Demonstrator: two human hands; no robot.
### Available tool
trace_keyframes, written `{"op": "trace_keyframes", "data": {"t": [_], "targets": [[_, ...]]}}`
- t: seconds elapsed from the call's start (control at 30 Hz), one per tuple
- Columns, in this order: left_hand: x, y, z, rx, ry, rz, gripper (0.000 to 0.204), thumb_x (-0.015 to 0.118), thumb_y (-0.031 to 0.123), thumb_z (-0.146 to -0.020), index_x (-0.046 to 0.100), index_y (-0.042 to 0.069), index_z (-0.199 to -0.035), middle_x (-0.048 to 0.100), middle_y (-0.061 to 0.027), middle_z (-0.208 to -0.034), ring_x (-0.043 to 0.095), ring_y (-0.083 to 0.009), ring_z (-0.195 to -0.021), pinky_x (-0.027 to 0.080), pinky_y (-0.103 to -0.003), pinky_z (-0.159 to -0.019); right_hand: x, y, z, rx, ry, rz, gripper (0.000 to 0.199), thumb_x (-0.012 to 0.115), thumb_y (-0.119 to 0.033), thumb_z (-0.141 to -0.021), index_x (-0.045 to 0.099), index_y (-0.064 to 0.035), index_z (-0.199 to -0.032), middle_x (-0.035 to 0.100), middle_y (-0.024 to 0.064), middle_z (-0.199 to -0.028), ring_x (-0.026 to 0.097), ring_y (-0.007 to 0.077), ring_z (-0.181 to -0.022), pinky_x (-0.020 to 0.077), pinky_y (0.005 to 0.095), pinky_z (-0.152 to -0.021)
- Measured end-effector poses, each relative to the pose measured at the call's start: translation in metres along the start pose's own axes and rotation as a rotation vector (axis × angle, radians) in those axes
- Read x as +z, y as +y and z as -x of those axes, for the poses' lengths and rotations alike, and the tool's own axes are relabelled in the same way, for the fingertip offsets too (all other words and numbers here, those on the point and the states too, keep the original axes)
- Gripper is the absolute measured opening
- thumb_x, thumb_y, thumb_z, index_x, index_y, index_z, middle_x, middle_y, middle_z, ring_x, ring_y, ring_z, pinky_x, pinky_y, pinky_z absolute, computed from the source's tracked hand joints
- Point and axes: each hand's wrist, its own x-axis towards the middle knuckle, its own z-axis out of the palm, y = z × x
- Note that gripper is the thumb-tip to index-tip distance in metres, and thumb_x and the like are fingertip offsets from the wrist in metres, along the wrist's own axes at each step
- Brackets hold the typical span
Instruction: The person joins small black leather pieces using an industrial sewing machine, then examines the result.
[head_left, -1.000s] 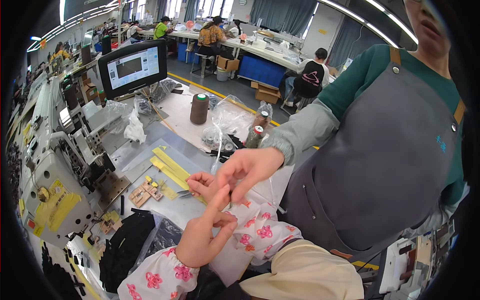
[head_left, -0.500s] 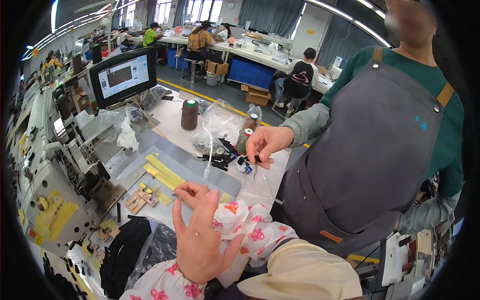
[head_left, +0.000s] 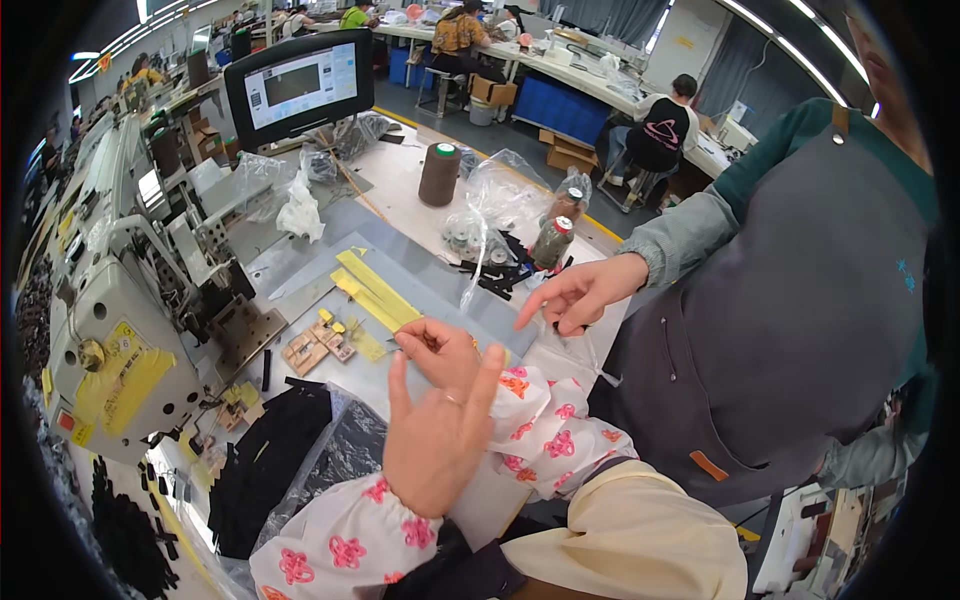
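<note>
My left hand [head_left: 435,445], with a ring on one finger, is raised in front of me, fingers apart and nothing seen in it. Just behind it, my right hand [head_left: 447,355] has thumb and fingertips drawn together by the end of some yellow strips [head_left: 372,292]. The left hand partly covers it, and whatever it may pinch cannot be made out. A co-worker's hand [head_left: 590,293] reaches in from the right with its index finger stretched toward my hands; something small and dark shows under its curled fingers. Small wooden blocks [head_left: 312,347] lie left of my hands.
A sewing machine [head_left: 120,330] and a screen [head_left: 297,88] stand at the left. Thread cones [head_left: 439,176], a clear bag of bobbins [head_left: 475,240] and black strips [head_left: 490,280] sit farther back. Black fabric [head_left: 270,470] lies at near left. A person in an apron [head_left: 770,330] stands right.
The view has shifted, so the scene sits farther right and higher. The co-worker's hand has gone from pinching a small black piece with threads to stretching out its index finger. My left hand stays raised.
</note>
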Motion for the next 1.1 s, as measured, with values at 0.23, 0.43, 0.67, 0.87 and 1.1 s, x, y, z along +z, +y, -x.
{"op": "trace_keyframes", "data": {"t": [0.23,0.43,0.67,0.87,1.1], "targets": [[0.033,-0.052,0.014,-0.08,-0.014,0.11,0.059,0.062,0.015,-0.072,0.042,0.005,-0.126,0.052,-0.0033,-0.055,0.056,-0.0207,-0.057,0.034,-0.042,-0.092,0.0,0.004,0.006,0.007,-0.284,-0.074,0.012,0.058,-0.011,-0.082,0.057,0.0004,-0.085,0.055,0.0,-0.064,0.047,0.0062,-0.056,0.0384,0.0218,-0.05],[0.032,-0.052,0.018,-0.083,-0.06,0.126,0.044,0.06,0.019,-0.074,0.052,0.01,-0.116,0.057,-0.0075,-0.057,0.06,-0.0226,-0.063,0.037,-0.042,-0.09,-0.006,-0.003,0.004,-0.097,-0.519,0.224,0.012,0.054,-0.012,-0.085,0.055,-0.0006,-0.089,0.054,0.0009,-0.072,0.05,0.008,-0.064,0.041,0.0221,-0.056],[0.028,-0.052,0.014,-0.077,-0.107,0.144,0.039,0.062,0.02,-0.074,0.054,0.014,-0.112,0.055,-0.0029,-0.054,0.058,-0.0189,-0.054,0.039,-0.04,-0.088,-0.009,-0.003,0.012,-0.049,-0.43,0.044,0.008,0.056,-0.005,-0.083,0.055,0.0005,-0.088,0.055,0.0045,-0.071,0.052,0.0098,-0.064,0.0426,0.0238,-0.055],[0.028,-0.054,0.017,-0.106,-0.163,0.184,0.04,0.061,0.019,-0.075,0.054,0.014,-0.114,0.055,-0.0018,-0.058,0.057,-0.0184,-0.057,0.038,-0.04,-0.086,-0.01,-0.003,0.013,-0.005,-0.453,-0.006,0.007,0.055,-0.003,-0.083,0.055,0.0007,-0.089,0.055,0.0043,-0.073,0.052,0.0098,-0.064,0.0428,0.0238,-0.055],[0.032,-0.048,0.019,-0.143,-0.14,0.206,0.042,0.061,0.017,-0.074,0.054,0.016,-0.116,0.053,0.0005,-0.056,0.056,-0.0155,-0.056,0.037,-0.038,-0.088,-0.021,-0.002,0.012,0.05,-0.535,0.004,0.01,0.053,-0.006,-0.084,0.055,-0.0001,-0.093,0.057,0.0041,-0.076,0.054,0.0101,-0.067,0.0443,0.0227,-0.06]]}}
